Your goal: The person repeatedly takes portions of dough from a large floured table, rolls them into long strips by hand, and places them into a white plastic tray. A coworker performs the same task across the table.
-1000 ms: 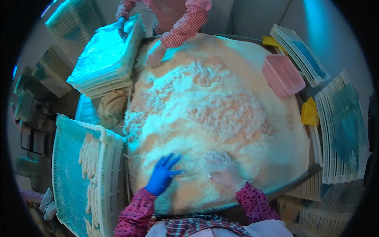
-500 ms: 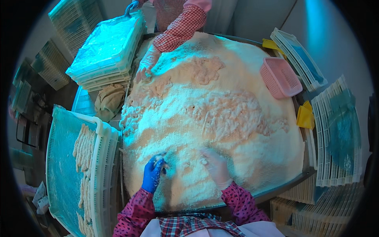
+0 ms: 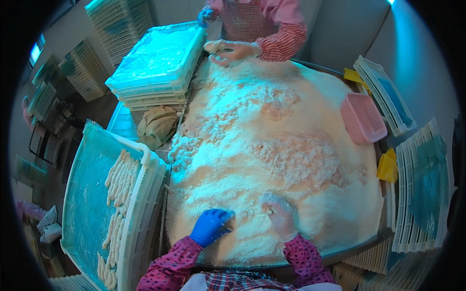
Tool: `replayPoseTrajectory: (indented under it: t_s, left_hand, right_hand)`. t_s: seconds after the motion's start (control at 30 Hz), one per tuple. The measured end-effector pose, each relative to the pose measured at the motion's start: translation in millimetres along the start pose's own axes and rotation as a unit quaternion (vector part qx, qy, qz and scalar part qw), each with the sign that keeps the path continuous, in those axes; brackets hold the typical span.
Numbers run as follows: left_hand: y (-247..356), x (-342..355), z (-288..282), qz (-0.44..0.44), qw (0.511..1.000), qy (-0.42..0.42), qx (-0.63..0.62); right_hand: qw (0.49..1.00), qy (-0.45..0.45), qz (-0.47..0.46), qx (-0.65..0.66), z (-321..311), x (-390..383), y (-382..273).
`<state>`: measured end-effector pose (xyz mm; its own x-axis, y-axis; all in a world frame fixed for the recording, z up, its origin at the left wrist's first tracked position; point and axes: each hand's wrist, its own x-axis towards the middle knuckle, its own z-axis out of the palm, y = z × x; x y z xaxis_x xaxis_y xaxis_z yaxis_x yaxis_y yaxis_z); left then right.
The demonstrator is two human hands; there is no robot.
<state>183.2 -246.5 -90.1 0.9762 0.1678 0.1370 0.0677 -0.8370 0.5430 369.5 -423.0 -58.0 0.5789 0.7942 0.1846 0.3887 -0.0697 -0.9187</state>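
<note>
My left hand [image 3: 212, 227], in a blue glove, is low over a wide heap of pale crumbs [image 3: 233, 194], its fingers curled down at the crumbs. My right hand [image 3: 280, 216], in a whitish crumb-dusted glove, is closed just to the right of it. What either hand holds, if anything, is hidden. Farther up the heap lie raw-looking pale pink pieces [image 3: 306, 160], partly covered in crumbs. To my left, a tilted white tray with a blue-green liner [image 3: 90, 194] bears rows of crumb-coated strips [image 3: 121, 182] along its right side.
Across the table a co-worker [image 3: 247, 24] holds a pale strip [image 3: 218, 46] over the heap. Stacked trays [image 3: 155, 56] and a brown cloth [image 3: 158, 126] stand at far left. A pink basket [image 3: 361, 119], a yellow cloth [image 3: 387, 166] and white trays [image 3: 420, 194] line the right edge.
The view has shifted, so the scene sits lower and farther right. My left hand has turned, its fingers now pointing right. The co-worker's hand has lifted off the heap with a pale strip.
</note>
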Motion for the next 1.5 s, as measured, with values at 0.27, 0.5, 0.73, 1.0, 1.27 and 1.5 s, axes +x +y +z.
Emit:
replayPoseTrajectory:
  t_s: [0.27, 0.5, 0.73, 1.0, 1.27, 1.5]
  left_hand:
    - [6, -4, 28, -0.302, 0.750, 0.196, -0.555]
    - [16, -2, 32, -0.246, 0.386, 0.186, -0.869]
    - [31, 36, 47, 0.086, 0.197, 0.071, -0.974]
    - [134, 51, 67, 0.064, 0.294, 0.555, -0.776]
    - [105, 39, 48, 0.024, 0.688, 0.322, -0.650]
    - [77, 18, 39, -0.236, 0.515, 0.166, -0.807]
  right_hand:
    - [0.980, -0.031, 0.033, -0.193, 6, -32, 0]
    - [0.957, 0.097, 0.240, 0.132, 20, -36, 12]
    - [0.978, -0.030, -0.109, -0.177, 65, -50, -51]
    - [0.973, -0.074, -0.086, -0.203, 70, -2, -59]
    - [0.966, 0.001, -0.246, -0.081, 80, -20, -58]
    - [0.972, 0.003, -0.232, -0.031, 84, -4, -65]
